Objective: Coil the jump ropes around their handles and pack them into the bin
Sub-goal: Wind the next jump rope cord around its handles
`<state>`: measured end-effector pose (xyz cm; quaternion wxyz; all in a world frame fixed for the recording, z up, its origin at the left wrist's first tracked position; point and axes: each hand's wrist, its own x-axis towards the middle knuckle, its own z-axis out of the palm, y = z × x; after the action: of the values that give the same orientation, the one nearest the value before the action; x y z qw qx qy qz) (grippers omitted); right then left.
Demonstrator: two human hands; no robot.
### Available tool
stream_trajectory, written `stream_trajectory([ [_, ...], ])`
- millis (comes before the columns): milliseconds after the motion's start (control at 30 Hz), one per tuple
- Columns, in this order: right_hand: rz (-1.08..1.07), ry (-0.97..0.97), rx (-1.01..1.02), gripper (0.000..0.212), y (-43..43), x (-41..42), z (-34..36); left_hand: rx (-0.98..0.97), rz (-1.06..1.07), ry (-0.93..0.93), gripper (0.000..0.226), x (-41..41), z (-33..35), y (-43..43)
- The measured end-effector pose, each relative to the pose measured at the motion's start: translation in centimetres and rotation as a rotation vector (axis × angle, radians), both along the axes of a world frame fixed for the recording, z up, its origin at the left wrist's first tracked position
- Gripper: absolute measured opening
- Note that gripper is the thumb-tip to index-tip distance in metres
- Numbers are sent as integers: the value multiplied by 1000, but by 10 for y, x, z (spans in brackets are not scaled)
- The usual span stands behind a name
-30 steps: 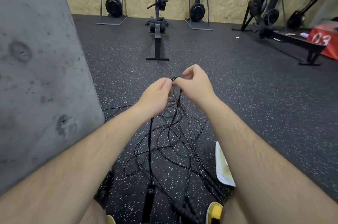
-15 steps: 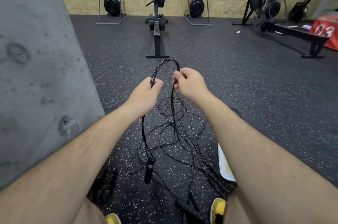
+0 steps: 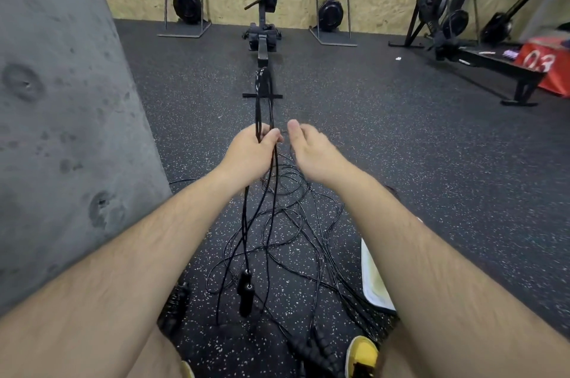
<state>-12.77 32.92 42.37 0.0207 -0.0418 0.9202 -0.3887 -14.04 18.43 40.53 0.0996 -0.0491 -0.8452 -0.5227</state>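
A tangle of thin black jump ropes (image 3: 288,223) lies on the speckled rubber floor between my forearms. My left hand (image 3: 249,152) grips several strands of one rope. A tall narrow loop (image 3: 263,91) of it stands up above my fist. That rope's black handle (image 3: 245,294) dangles below, just over the floor. My right hand (image 3: 311,151) hovers beside the left with the thumb up and fingers loosely curled, and nothing shows in its grasp. The white bin (image 3: 374,280) sits at my right, mostly hidden by my right forearm.
A concrete pillar (image 3: 61,131) fills the left. A rowing machine (image 3: 263,38) stands straight ahead. More machines line the plywood wall, and a red box marked 03 (image 3: 543,64) sits far right. Thick black beaded handles (image 3: 311,350) lie by my yellow shoe (image 3: 362,353).
The loop went from wide between both hands to tall and narrow in my left hand alone. My right hand let go. The dangling handle rose slightly.
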Motion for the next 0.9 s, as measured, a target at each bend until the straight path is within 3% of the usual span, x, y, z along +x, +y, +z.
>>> stream_trajectory([
  [33, 23, -96, 140, 88, 2, 6, -1, 18, -1, -16, 25, -2, -1, -2],
  [100, 34, -200, 253, 80, 4, 13, 0, 68, -2, -52, 25, -5, -2, -5],
  [267, 184, 26, -15, 10, -15, 17, -1, 102, 41, -49, 22, -7, 0, -4],
  [300, 218, 19, -34, 7, -18, 16, -3, 105, 56, -37, 22, -8, 1, -4],
  [433, 305, -51, -59, 33, -29, 15, -21, 257, -27, -56, 25, -8, 8, -8],
  [567, 261, -27, -47, 30, -36, 7, -27, 369, -98, -70, 27, 2, 17, -5],
  [667, 129, 124, -92, 35, -32, -1, -17, 435, -135, -147, 38, 4, 11, -13],
  [733, 34, 251, -118, 38, -26, -6, -9, 357, -264, -233, 42, 6, 0, -25],
  [800, -9, 300, -203, 34, -20, -10, -2, 64, -415, -314, 36, 14, -12, -33],
  [833, -15, 297, -253, 31, -18, -10, 1, -78, -443, -308, 27, 16, -17, -35],
  [900, 6, 248, -364, 28, -17, -12, 0, -136, -412, -241, 16, 17, -19, -32],
])
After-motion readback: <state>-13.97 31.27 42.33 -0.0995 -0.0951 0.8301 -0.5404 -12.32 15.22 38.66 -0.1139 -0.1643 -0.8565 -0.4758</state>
